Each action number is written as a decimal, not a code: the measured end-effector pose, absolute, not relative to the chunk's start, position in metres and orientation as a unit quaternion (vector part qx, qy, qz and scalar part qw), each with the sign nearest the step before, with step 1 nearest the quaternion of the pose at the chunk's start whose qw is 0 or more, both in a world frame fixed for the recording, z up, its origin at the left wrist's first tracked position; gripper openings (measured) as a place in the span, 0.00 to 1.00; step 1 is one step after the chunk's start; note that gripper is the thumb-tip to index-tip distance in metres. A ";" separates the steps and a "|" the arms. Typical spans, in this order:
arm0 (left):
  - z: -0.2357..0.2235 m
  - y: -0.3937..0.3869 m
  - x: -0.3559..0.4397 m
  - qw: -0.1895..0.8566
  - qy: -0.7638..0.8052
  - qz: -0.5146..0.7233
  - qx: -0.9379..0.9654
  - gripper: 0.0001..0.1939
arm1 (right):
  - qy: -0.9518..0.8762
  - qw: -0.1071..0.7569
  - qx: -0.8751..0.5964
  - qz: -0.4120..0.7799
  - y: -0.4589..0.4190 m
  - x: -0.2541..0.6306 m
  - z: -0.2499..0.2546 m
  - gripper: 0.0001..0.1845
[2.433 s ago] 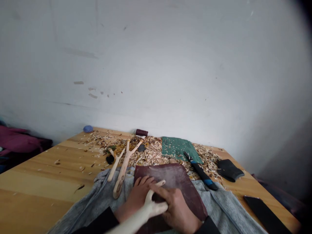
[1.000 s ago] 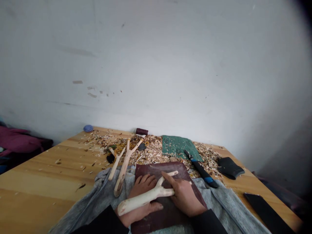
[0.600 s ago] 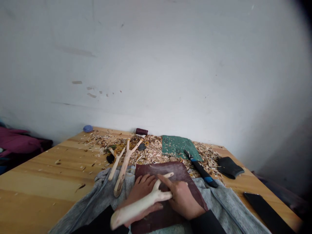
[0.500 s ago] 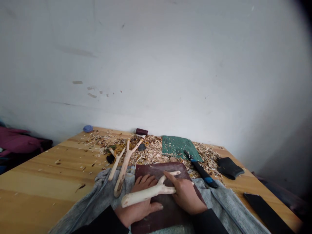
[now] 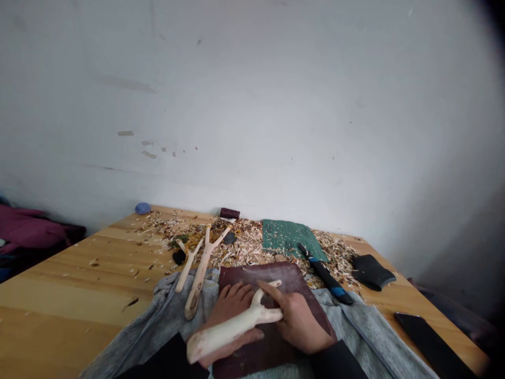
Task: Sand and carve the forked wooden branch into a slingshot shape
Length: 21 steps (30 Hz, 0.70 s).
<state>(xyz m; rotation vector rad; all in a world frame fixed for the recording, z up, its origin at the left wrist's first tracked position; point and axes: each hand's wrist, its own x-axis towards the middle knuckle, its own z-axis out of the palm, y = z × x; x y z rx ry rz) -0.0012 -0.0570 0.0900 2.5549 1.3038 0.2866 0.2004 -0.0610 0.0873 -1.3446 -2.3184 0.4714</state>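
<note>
A peeled, Y-shaped wooden stick [image 5: 232, 330] lies slantwise across the front of my left hand, its thick end toward me on the left. My right hand [image 5: 302, 321] is closed around one prong, with the index finger stretched along the fork. Flat on a dark brown sheet that looks like sandpaper [image 5: 272, 350], my left hand [image 5: 229, 308] has its fingers spread and the stick passing over it. Beneath the sheet is a grey cloth [image 5: 134, 329].
Two more forked sticks [image 5: 203, 268] rest left of the sheet. Wood shavings [image 5: 244, 245] cover the table's back, around a green sheet [image 5: 290, 237] and a dark roll [image 5: 229, 213]. On the right are a black-and-blue handled tool [image 5: 329, 281], a black piece [image 5: 373, 271] and a phone [image 5: 430, 342].
The stick has slid toward me and to the left, its thick end now lower over my left wrist. My right hand moved slightly with it; my left hand stayed on the sheet.
</note>
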 end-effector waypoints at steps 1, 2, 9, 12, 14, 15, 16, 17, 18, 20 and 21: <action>0.094 -0.059 -0.001 0.130 0.450 0.091 0.879 0.37 | -0.826 0.200 -0.504 0.155 -0.058 0.203 0.085 0.44; 0.097 -0.060 0.000 0.131 0.450 0.088 0.879 0.36 | -0.820 0.200 -0.514 0.150 -0.057 0.205 0.085 0.44; 0.070 -0.048 -0.001 0.113 0.464 0.106 0.872 0.21 | -0.838 0.276 -0.334 0.332 -0.086 0.174 0.101 0.43; 0.065 -0.046 -0.003 0.105 0.453 0.112 0.878 0.22 | -0.847 0.272 -0.311 0.334 -0.088 0.171 0.100 0.40; 0.073 -0.049 -0.002 0.106 0.457 0.110 0.876 0.25 | -0.856 0.253 -0.364 0.267 -0.081 0.178 0.096 0.40; 0.078 -0.052 -0.002 0.103 0.465 0.111 0.872 0.27 | -0.856 0.230 -0.407 0.221 -0.075 0.184 0.094 0.40; 0.084 -0.054 -0.002 0.112 0.451 0.104 0.880 0.33 | -0.852 0.200 -0.451 0.175 -0.070 0.189 0.092 0.40; 0.089 -0.057 -0.002 0.118 0.443 0.101 0.883 0.35 | -0.844 0.168 -0.492 0.133 -0.065 0.194 0.090 0.40; 0.094 -0.060 -0.002 0.122 0.446 0.096 0.882 0.35 | -0.833 0.144 -0.524 0.103 -0.061 0.199 0.088 0.40; 0.100 -0.063 -0.002 0.127 0.452 0.093 0.878 0.35 | -0.815 0.128 -0.559 0.080 -0.058 0.202 0.088 0.41; 0.100 -0.064 -0.002 0.129 0.453 0.097 0.877 0.34 | -0.811 0.141 -0.560 0.087 -0.059 0.201 0.089 0.41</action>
